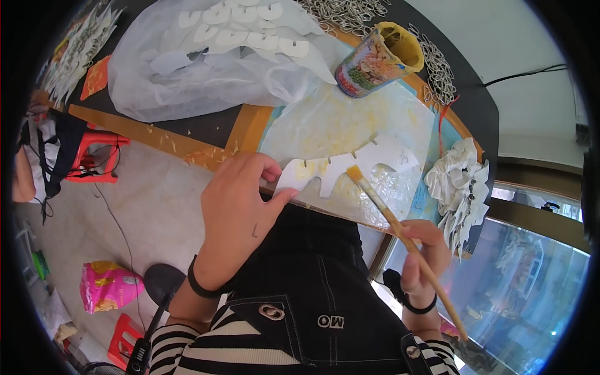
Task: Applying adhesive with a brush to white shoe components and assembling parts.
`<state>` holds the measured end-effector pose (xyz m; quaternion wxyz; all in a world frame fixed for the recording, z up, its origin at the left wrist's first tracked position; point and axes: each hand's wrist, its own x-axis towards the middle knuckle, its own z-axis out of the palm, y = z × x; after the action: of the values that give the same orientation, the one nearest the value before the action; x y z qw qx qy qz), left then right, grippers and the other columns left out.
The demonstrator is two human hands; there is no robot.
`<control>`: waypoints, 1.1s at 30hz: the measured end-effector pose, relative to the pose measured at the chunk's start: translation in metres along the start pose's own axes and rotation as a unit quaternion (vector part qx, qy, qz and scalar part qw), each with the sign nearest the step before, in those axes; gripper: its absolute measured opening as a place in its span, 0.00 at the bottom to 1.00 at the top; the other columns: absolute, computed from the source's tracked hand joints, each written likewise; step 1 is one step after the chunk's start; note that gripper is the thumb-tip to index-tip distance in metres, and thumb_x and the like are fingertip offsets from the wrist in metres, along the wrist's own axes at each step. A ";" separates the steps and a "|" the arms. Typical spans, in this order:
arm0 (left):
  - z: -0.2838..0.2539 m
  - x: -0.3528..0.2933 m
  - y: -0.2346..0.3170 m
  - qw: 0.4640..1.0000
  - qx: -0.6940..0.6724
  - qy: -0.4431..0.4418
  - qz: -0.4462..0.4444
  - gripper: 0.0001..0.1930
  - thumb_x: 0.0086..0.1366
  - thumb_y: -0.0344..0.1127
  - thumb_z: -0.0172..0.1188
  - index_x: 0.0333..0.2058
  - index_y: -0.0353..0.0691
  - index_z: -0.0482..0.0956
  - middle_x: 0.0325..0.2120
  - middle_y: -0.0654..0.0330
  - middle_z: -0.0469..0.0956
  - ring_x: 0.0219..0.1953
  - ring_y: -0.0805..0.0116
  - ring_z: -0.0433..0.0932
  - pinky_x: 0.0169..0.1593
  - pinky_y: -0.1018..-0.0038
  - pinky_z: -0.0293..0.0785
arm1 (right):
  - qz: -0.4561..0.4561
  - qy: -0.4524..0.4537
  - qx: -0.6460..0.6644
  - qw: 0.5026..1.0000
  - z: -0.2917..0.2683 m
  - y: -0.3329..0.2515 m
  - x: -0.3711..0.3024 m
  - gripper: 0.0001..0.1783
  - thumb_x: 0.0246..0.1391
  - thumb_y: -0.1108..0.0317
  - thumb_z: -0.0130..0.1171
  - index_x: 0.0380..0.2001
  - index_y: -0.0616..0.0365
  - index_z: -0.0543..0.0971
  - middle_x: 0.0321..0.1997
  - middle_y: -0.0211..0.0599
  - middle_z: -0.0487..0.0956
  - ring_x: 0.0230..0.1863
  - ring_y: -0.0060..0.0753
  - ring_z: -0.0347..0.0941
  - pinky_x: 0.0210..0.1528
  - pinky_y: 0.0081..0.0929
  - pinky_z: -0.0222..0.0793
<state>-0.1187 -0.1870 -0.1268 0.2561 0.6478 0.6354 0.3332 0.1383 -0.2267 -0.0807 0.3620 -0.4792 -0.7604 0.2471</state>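
A white flat cut-out piece (334, 164) with slits along its top edge and notches below lies on a plastic-covered board (300, 128). Yellowish smears mark its left part. My left hand (240, 203) is at its left end, fingers curled and thumb against the lower corner, steadying it. My right hand (425, 250) is closed round the wooden handle of a paintbrush (390, 219). Its flat yellowish bristles are at the piece's lower edge, near the middle; whether they touch it I cannot tell.
A patterned can (375, 62), crusted yellow inside, stands behind the board. Beyond are a plastic bag (140, 78) with white cut-outs and a heap of metal links (434, 65). Gathered white pieces (459, 181) lie at right. Red stools (100, 150) and a pink bag (112, 287) are at left.
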 end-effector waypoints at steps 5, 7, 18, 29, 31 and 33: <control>-0.004 0.004 -0.003 0.996 -0.060 -0.037 -0.060 0.12 0.44 0.32 0.70 0.27 0.41 0.76 0.22 0.64 0.77 0.25 0.69 0.74 0.29 0.75 0.69 | -0.025 -0.021 -0.033 0.999 0.015 0.006 0.013 0.13 0.50 0.65 0.52 0.33 0.67 0.73 0.29 0.48 0.78 0.28 0.40 0.76 0.31 0.27 0.71; -0.004 0.006 -0.004 0.994 -0.071 -0.038 -0.071 0.10 0.45 0.32 0.69 0.26 0.42 0.77 0.21 0.65 0.78 0.25 0.69 0.75 0.29 0.73 0.70 | -0.001 -0.005 -0.015 1.000 0.018 0.009 0.014 0.13 0.52 0.65 0.52 0.33 0.67 0.73 0.28 0.48 0.78 0.26 0.39 0.76 0.29 0.26 0.71; 0.001 0.006 -0.012 0.995 -0.087 -0.011 -0.045 0.09 0.44 0.31 0.69 0.25 0.42 0.78 0.19 0.67 0.78 0.24 0.71 0.74 0.28 0.75 0.68 | 0.006 -0.018 -0.023 1.000 0.020 0.006 0.016 0.13 0.53 0.64 0.51 0.31 0.67 0.73 0.25 0.47 0.77 0.24 0.39 0.75 0.28 0.26 0.71; 0.001 0.005 -0.016 0.996 -0.088 -0.008 -0.033 0.09 0.44 0.31 0.69 0.25 0.43 0.78 0.19 0.67 0.78 0.23 0.71 0.73 0.28 0.75 0.68 | -0.004 -0.019 -0.048 0.999 0.022 0.001 0.021 0.12 0.51 0.65 0.51 0.30 0.66 0.73 0.25 0.46 0.77 0.22 0.39 0.74 0.26 0.26 0.70; 0.003 0.006 -0.017 0.995 -0.089 -0.010 -0.033 0.09 0.44 0.31 0.69 0.25 0.43 0.78 0.19 0.67 0.78 0.23 0.71 0.73 0.28 0.75 0.68 | 0.007 -0.037 -0.014 0.999 0.016 -0.002 0.020 0.13 0.51 0.65 0.51 0.30 0.67 0.73 0.25 0.46 0.77 0.23 0.39 0.74 0.26 0.27 0.70; 0.003 0.005 -0.017 0.996 -0.088 -0.011 -0.031 0.09 0.43 0.31 0.69 0.25 0.43 0.78 0.19 0.67 0.78 0.23 0.71 0.73 0.28 0.75 0.68 | -0.004 -0.011 0.006 1.000 0.020 -0.003 0.022 0.12 0.51 0.65 0.51 0.29 0.66 0.73 0.24 0.46 0.77 0.22 0.39 0.74 0.25 0.27 0.70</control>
<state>-0.1273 -0.1803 -0.1408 0.3290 0.6063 0.6207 0.3726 0.1148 -0.2082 -0.0842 0.3578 -0.4713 -0.7646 0.2555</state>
